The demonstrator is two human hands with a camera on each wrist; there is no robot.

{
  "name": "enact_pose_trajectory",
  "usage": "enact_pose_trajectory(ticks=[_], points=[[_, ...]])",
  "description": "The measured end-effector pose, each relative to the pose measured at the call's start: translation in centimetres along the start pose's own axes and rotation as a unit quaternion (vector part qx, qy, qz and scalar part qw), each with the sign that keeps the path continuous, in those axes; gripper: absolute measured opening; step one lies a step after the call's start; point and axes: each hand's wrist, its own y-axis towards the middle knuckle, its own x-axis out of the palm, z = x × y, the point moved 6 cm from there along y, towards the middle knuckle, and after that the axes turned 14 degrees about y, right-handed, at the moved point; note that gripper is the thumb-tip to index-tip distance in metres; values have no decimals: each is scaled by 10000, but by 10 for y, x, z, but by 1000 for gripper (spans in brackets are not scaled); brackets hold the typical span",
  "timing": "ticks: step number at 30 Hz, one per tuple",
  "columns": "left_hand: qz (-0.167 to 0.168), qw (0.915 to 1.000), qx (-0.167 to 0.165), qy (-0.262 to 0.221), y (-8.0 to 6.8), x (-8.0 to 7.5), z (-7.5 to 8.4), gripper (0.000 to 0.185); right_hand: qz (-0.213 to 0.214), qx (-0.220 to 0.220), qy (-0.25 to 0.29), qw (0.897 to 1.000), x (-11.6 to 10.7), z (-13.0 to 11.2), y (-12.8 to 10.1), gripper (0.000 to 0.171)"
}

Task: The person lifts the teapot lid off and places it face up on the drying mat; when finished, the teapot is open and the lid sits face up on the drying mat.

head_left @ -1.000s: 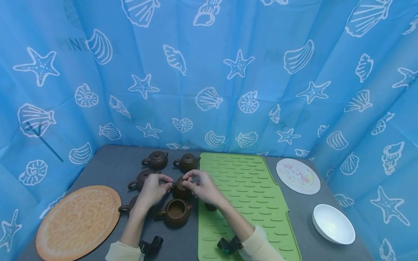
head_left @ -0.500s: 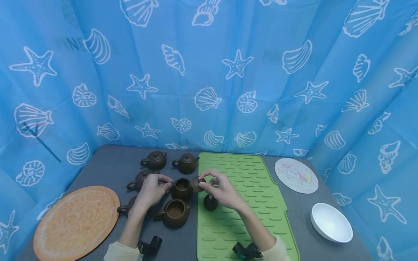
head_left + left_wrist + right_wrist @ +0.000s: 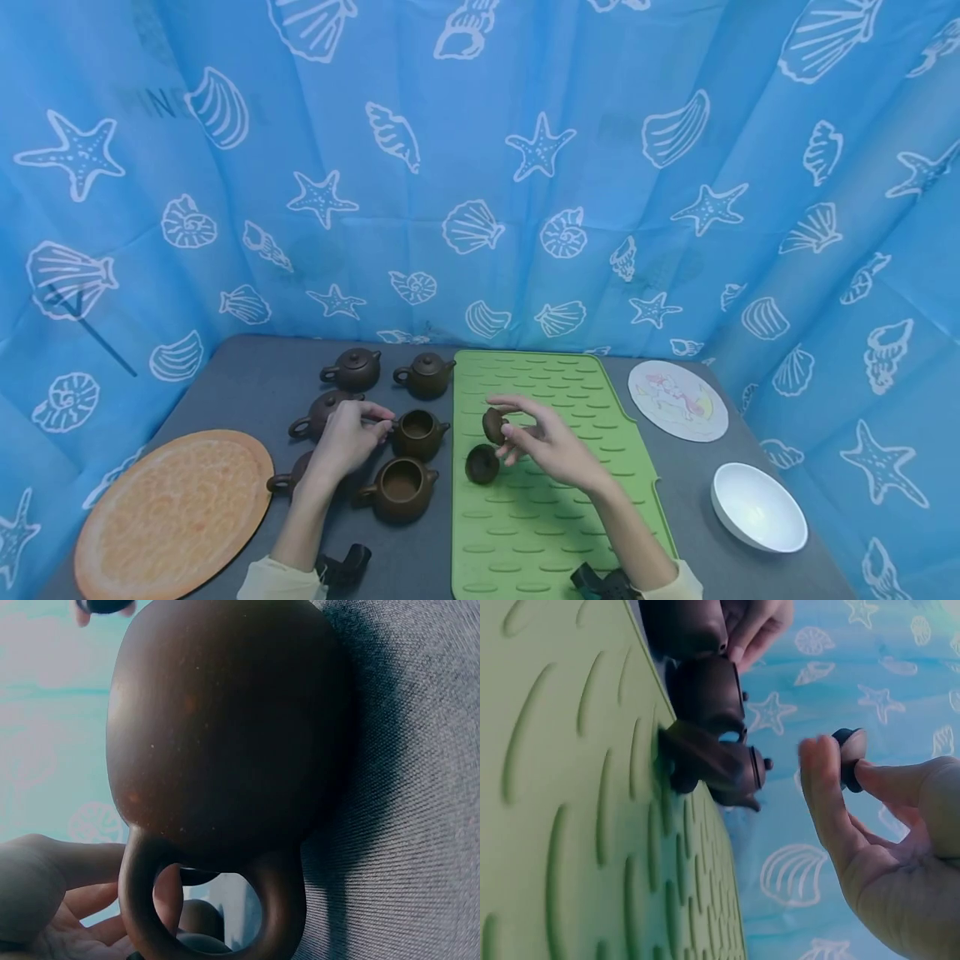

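Several small brown teapots stand on the grey table (image 3: 247,383). My left hand (image 3: 347,440) holds the handle side of a lidless teapot (image 3: 418,433) in the middle of the group. My right hand (image 3: 504,427) hovers above the green mat (image 3: 570,500) and pinches a small brown lid (image 3: 492,425) between thumb and fingers; the right wrist view shows the same lid (image 3: 850,759) in that pinch. A second lid (image 3: 482,464) lies on the mat just below it. Another lidless teapot (image 3: 401,490) stands nearer to me. One teapot body (image 3: 225,727) fills the left wrist view.
Two lidded teapots (image 3: 352,369) (image 3: 425,375) stand at the back, and two more sit left of my left hand. An orange round mat (image 3: 172,508) lies front left. A round printed coaster (image 3: 678,400) and a white bowl (image 3: 757,508) are on the right. A blue curtain (image 3: 480,167) surrounds the table.
My right hand lifted the lid off the middle teapot and carried it right, over the green mat. My left hand stayed at the teapot.
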Motion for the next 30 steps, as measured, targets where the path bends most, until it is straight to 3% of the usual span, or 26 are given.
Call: enact_pose_trajectory(ticks=[7,13,20,30], points=[[-9,10000,-11,0,0,0,0,16,-80,395,647,9971,-17,12,-14,50],[-75,10000,-51,-19,0,0,-2,17,-61,613,239,9978,-26,18,-22,62],[-52,9999,-148,-11,2,1,-4,16,-448,801,307,9953,-29,26,-27,61],[-27,9998,-196,46,2,1,-3,15,-352,1304,-186,9907,-35,42,-29,59]])
